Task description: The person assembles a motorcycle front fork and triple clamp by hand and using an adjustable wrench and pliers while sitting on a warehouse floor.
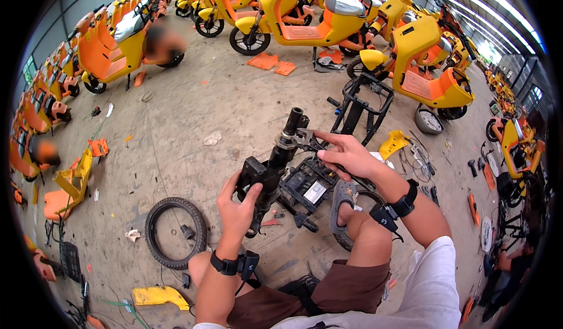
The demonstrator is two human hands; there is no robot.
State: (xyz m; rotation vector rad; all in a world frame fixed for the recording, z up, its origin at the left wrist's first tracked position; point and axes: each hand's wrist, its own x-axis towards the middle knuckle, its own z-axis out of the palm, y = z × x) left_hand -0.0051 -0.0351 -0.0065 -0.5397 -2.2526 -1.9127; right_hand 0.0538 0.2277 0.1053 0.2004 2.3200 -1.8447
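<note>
A black scooter frame stands upright before me, its head tube (280, 153) leaning slightly right toward the top. My left hand (236, 208) is closed around the lower part of the tube, next to a black box-shaped bracket (253, 169). In my right hand (352, 156) is a hand tool that looks like pliers (306, 139), with silver jaws at the collar near the tube's top. The index finger lies along the tool, and its handles are partly hidden by the hand. Below the tube sits the black battery compartment (308, 185) of the frame.
A loose black tyre (153, 247) lies at left, with a yellow panel (161, 297) nearer me. Another wheel (342, 242) is partly hidden behind my leg. Yellow scooters (311, 32) stand in rows at the back. Cables (417, 156) and orange scraps (270, 62) litter the floor.
</note>
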